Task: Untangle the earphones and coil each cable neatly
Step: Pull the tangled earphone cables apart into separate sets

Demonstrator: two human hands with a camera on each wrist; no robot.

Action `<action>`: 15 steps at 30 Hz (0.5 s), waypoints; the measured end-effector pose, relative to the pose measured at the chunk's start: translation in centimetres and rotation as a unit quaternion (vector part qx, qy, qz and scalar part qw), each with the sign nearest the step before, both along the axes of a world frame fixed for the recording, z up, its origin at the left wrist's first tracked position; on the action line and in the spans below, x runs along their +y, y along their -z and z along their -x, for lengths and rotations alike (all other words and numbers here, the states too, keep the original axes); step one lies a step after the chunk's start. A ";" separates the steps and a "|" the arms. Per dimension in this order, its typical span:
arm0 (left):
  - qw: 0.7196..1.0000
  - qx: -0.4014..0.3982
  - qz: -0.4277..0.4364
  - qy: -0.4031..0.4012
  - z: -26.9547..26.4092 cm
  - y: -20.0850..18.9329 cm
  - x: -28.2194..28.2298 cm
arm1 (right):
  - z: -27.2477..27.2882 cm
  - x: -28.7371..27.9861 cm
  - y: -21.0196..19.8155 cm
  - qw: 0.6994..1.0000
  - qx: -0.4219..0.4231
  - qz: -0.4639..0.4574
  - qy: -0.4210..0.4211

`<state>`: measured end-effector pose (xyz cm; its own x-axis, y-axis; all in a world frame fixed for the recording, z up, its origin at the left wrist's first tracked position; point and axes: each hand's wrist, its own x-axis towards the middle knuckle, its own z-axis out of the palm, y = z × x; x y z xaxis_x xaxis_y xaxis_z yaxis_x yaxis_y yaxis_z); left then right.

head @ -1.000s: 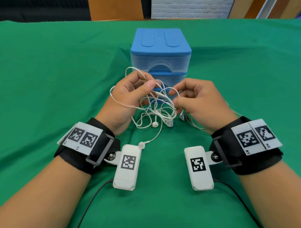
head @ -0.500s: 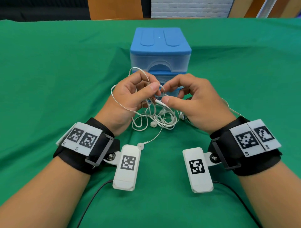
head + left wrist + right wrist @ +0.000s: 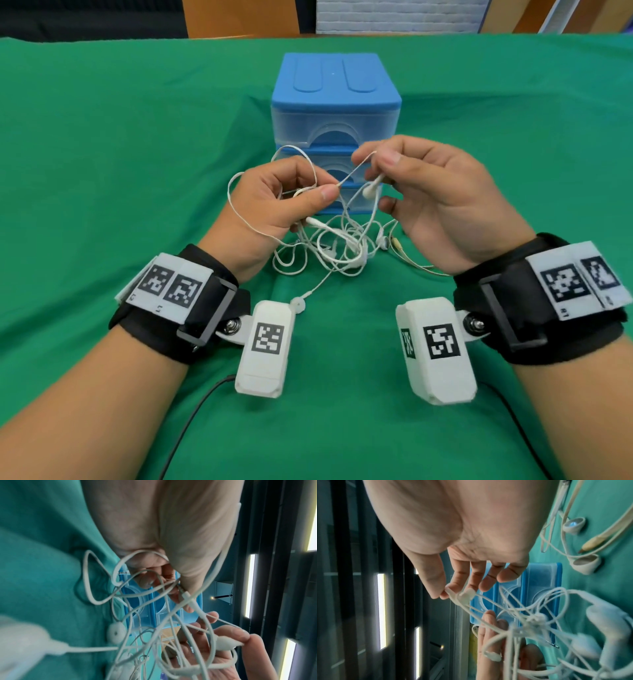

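A tangle of white earphone cables (image 3: 337, 248) lies on the green cloth between my hands, its upper loops lifted. My left hand (image 3: 330, 188) pinches a strand of the cable (image 3: 187, 595) between thumb and forefinger, with a loop arching over its knuckles. Just to the right and a little higher, my right hand (image 3: 375, 161) pinches the stem of a white earbud (image 3: 369, 192), which hangs below its fingertips (image 3: 443, 595). A short stretch of cable runs taut between the two hands. One earbud (image 3: 297, 304) trails toward my left wrist. Other earbuds (image 3: 573, 524) lie on the cloth.
A blue two-drawer plastic box (image 3: 334, 85) stands right behind my hands. A beige cable with a plug (image 3: 411, 263) lies on the cloth under my right hand. The green tablecloth (image 3: 120, 154) spreads wide on both sides.
Both hands rose and drew apart. My right hand took an earbud out of the tangle and lifted it up and to the right, while the left kept its pinch on the cable.
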<state>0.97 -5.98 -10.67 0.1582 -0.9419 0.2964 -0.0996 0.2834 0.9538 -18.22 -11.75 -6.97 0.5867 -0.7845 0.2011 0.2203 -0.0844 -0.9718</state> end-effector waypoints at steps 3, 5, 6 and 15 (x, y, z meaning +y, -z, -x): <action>1.000 -0.007 -0.011 -0.014 -0.1 0.0 0.0 | 0.0 0.0 0.0 1.000 -0.021 -0.011 -0.012; 1.000 -0.025 -0.011 -0.014 0.0 0.1 -0.1 | -0.2 0.1 0.2 0.999 -0.033 -0.010 -0.013; 0.999 -0.041 -0.007 -0.012 0.1 0.1 -0.1 | -0.4 0.1 0.2 1.000 -0.026 0.004 -0.005; 0.996 -0.081 -0.024 -0.002 0.1 0.1 0.0 | -1.3 0.8 0.6 0.996 0.013 0.078 0.050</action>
<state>0.87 -5.98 -10.81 0.1160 -0.9549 0.2733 -0.2542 0.2374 0.9376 -16.95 -10.95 -7.61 0.5136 -0.8002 0.3097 0.1773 -0.2542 -0.9508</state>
